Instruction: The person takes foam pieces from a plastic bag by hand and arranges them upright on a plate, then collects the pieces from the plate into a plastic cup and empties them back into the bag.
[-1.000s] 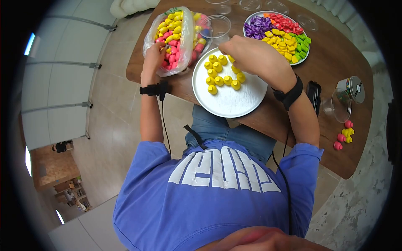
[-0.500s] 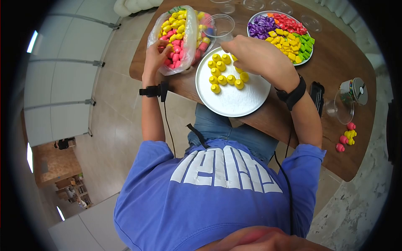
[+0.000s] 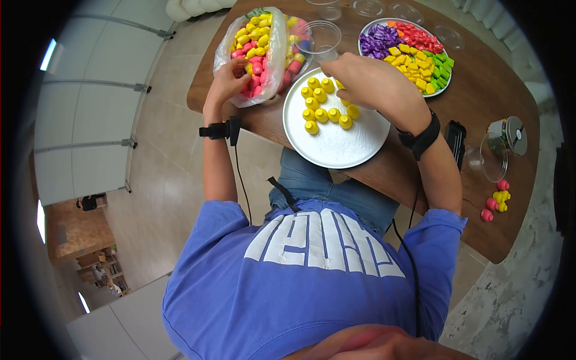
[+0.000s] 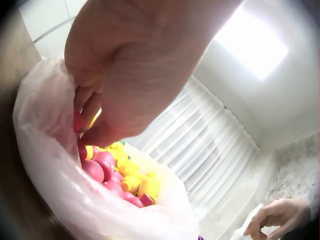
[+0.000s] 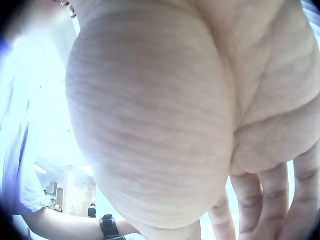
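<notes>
At the left, my left hand (image 3: 228,83) reaches into a clear plastic bag (image 3: 277,48) of small pink and yellow bottle-shaped pieces (image 4: 105,165). Its fingers dip among the pieces, and yellow shows between them; I cannot tell whether they grip one. My right hand (image 3: 375,87) is over the far right part of a round white plate (image 3: 336,147), with a yellow piece (image 3: 339,84) between thumb and fingers. Several more yellow pieces (image 3: 321,114) stand upright on the plate in bent rows. In the right wrist view, the palm fills most of the picture and hides the fingertips.
A second plate (image 3: 363,63) at the back right bears purple, red, yellow and green pieces. Clear plastic cups (image 3: 321,37) stand along the back. To the right are a black case (image 3: 456,144), a lidded jar (image 3: 515,135) and several loose pink and yellow pieces (image 3: 492,204).
My left hand has shifted slightly within the bag and its fingers have spread a little. The right hand keeps its place over the plate. The whole head view has drifted slightly.
</notes>
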`<state>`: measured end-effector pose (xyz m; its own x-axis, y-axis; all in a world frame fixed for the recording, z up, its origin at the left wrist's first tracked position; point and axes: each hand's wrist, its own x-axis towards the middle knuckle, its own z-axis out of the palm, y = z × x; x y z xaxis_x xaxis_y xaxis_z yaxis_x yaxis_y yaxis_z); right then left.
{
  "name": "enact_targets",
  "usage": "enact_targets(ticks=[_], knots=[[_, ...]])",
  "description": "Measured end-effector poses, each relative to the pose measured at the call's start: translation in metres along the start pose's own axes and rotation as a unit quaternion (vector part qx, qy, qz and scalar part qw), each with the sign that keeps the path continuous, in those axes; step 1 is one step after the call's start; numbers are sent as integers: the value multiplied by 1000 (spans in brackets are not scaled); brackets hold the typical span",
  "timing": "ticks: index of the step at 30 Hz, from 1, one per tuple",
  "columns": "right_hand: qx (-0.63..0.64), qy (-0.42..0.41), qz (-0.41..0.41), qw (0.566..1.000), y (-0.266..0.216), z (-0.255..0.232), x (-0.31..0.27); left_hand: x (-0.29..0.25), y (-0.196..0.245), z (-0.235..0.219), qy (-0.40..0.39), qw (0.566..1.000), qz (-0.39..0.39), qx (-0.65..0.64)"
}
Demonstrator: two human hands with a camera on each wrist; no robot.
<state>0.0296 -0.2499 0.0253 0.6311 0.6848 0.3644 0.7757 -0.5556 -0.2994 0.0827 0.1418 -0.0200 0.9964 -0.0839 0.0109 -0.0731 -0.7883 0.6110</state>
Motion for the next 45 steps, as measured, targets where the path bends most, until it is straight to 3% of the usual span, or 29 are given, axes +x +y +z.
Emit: enact_targets(ticks=[6,13,18,25,28,32,36,39,45], knots=[[39,9,-17,999,5,3,0,0,9,1,-8,997,-8,78],[29,-40,6,999,2,2,4,0,14,3,-6,996,-16,87],[35,-23,-9,999,4,5,2,3,5,11,40,995,47,82],[22,-40,5,999,1,1,4,-1,8,10,52,992,60,93],[18,-39,8,999,2,2,5,-3,9,8,80,990,44,106],[26,-31,-4,999,4,2,5,-11,15,2,152,980,81,104],[40,-7,-22,999,0,1,8,-25,34,2,235,967,92,12],[24,-19,-27,999,-11,-2,19,-40,55,14,255,957,128,-46],[22,-68,-36,997,-20,-5,34,-70,100,33,266,943,196,-28]])
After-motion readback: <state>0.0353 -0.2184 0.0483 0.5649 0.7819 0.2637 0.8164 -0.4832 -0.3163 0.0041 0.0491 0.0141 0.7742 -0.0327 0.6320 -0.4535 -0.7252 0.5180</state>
